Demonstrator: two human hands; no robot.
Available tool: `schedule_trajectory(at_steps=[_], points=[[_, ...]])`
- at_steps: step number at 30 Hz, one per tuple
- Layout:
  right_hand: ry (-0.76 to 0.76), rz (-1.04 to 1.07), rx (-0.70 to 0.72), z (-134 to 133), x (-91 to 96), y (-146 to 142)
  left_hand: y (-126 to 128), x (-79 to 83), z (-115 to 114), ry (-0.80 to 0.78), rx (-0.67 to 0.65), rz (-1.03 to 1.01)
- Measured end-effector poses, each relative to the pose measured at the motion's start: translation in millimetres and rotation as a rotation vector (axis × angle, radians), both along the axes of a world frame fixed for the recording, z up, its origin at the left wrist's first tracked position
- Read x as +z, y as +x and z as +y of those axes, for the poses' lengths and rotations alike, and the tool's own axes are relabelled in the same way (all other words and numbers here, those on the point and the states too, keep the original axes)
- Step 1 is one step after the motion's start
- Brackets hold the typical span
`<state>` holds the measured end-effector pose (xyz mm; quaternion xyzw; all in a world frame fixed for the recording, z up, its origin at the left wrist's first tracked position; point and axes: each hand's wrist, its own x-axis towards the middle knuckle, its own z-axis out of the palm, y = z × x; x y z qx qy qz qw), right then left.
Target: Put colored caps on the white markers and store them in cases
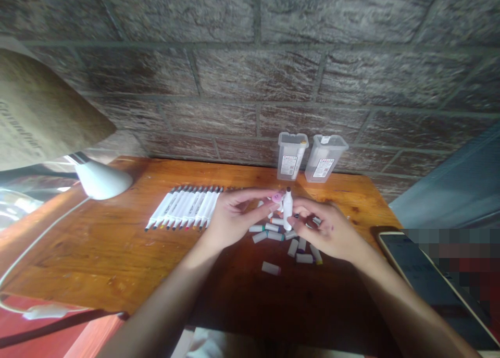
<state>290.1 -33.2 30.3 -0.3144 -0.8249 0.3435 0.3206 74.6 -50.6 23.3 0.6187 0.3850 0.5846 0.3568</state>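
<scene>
My left hand [234,214] is closed, pinching a marker cap [277,197] with a pink end between thumb and fingers. Facing it, my right hand [330,227] grips a white marker [288,211] that stands nearly upright with its dark tip pointing up. Cap and marker are close together; whether they touch I cannot tell. Below both hands lie several loose white caps with coloured ends, one pink-ended cap [271,268] lying apart nearer to me. Left of my left hand, several white markers [185,209] lie side by side in a row, partly covered by that hand.
Two clear plastic boxes [324,162] with labels stand at the back against the stone-block wall [234,113]. A lamp [103,178] with a brown shade is at the left, its white cable running down the table's left side. A dark-screened tablet [422,290] lies at the right edge.
</scene>
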Motion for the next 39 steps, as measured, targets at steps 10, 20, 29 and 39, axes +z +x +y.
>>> schedule_trajectory(at_steps=[10, 20, 29, 39], points=[[-0.036, 0.126, -0.054, 3, -2.7, 1, -3, -4.3, 7, -0.043, -0.03, -0.192], [0.061, 0.486, -0.22, -10, -3.2, -5, -13, -8.3, 22, -0.565, -0.058, -0.618], [0.274, 0.382, -0.233, -9, -11.3, -5, -8, -5.9, 19, -0.573, -0.052, -0.611], [0.269, 0.293, -0.209, -11, -11.3, -6, -7, -5.1, 16, -0.551, -0.068, -0.574]])
